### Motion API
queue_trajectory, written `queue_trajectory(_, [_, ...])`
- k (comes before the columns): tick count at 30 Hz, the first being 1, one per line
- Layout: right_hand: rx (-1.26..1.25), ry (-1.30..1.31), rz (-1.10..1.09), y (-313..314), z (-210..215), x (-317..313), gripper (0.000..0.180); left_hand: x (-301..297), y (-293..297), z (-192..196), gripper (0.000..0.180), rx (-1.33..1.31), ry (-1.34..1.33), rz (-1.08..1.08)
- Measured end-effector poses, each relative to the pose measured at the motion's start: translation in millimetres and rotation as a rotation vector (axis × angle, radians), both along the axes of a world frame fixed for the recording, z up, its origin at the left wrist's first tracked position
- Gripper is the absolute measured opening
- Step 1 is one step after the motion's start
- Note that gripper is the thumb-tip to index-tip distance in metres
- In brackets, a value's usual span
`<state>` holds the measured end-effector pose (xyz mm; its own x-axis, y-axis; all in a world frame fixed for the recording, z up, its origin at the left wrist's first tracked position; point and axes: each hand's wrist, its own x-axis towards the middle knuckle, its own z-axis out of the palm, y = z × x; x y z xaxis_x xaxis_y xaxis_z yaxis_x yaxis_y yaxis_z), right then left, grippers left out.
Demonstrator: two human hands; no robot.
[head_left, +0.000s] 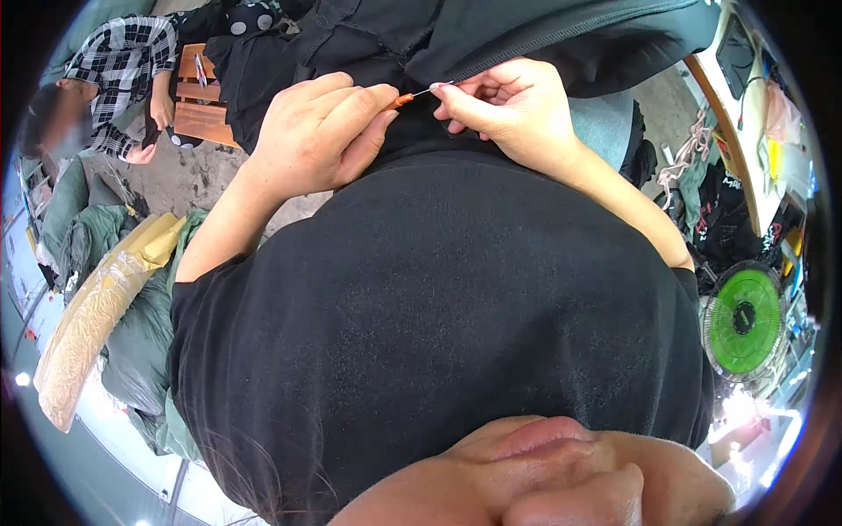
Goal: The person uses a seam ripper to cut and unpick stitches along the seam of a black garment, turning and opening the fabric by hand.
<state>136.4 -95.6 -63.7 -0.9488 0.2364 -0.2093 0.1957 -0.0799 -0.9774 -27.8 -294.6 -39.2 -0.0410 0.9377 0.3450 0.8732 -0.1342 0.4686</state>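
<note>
A thin tool with an orange handle and a slim metal shaft, which looks like a seam ripper [403, 101], is held in the closed fingers of my left hand [320, 131]. Its shaft points right, and its tip meets the fingertips of my right hand [522, 110]. Black fabric [368, 39] spreads across my lap beyond both hands, with a stitched seam running up to the right. My right thumb and fingers pinch that cloth near the seam; the exact spot under the fingertips is hidden.
At the far left sits a person in a checked shirt [118, 61], hands on dark cloth. A slatted wooden stool [206, 123] carries small snips [201, 70]. A table edge [732, 131] and green fan [744, 320] stand right; a wrapped yellowish roll [101, 311] leans left over grey-green bags [140, 359].
</note>
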Motion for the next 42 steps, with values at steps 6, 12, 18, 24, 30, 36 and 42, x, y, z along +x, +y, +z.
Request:
queue_trajectory(6, [0.022, 0.006, 0.009, 1, -2, -1, 0.023, 1, 3, -3, 0.022, 0.029, 0.051, 0.009])
queue_trajectory(12, [0.010, -0.023, 0.020, 4, -1, 2, 0.021, 7, 7, -10, 0.023, 0.043, 0.053, 0.008])
queue_trajectory(18, [-0.032, 0.008, 0.048, 6, 0, 1, 0.020, 10, 10, -15, 0.020, 0.062, 0.011, 0.025])
queue_trajectory(24, [-0.043, 0.046, 0.057, 7, -1, 2, 0.021, 11, 12, -20, 0.019, 0.110, -0.025, 0.010])
queue_trajectory(30, [-0.010, 0.061, 0.068, 6, -2, 2, 0.020, 4, 10, -21, 0.022, 0.151, -0.026, -0.052])
queue_trajectory(36, [-0.054, 0.041, 0.062, 7, -1, 1, 0.020, 6, 12, -22, 0.021, 0.144, -0.030, -0.031])
queue_trajectory(42, [-0.012, 0.058, 0.058, 7, -3, 3, 0.018, 9, 15, -18, 0.020, 0.117, -0.041, -0.010])
